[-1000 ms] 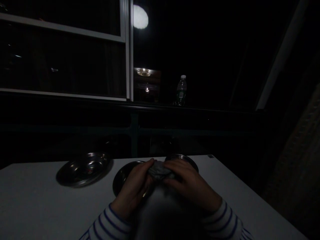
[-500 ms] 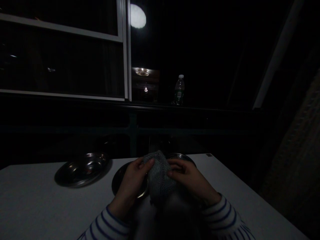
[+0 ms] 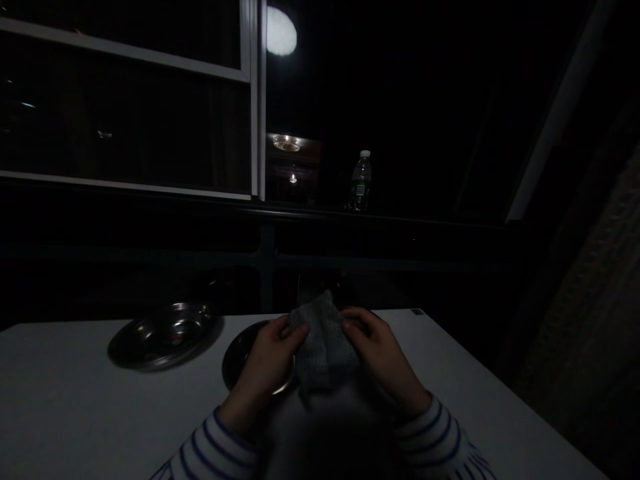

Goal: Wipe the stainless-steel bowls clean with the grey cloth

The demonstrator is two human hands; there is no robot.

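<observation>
Between my hands hangs a grey-blue cloth [image 3: 326,347], textured and slightly crumpled, held above the front part of the table. My left hand [image 3: 267,353] pinches its upper left edge between thumb and fingers. At the cloth's right edge, my right hand [image 3: 383,357] grips it the same way. Partly behind my left hand and the cloth lies a round metal bowl [image 3: 237,357]. Farther left rest shiny metal plates or shallow basins [image 3: 145,343], perhaps stacked; the dim light hides how many.
The white table [image 3: 65,393] ends at a back edge below a dark window sill. On the sill stands a clear plastic bottle [image 3: 361,187] with a white cap. A white window frame [image 3: 257,100] is at left, a patterned curtain [image 3: 590,313] at right.
My right hand's fingers have closed onto the cloth's edge, and the cloth is spread flatter and wider. The metal rim seen behind the cloth is now hidden.
</observation>
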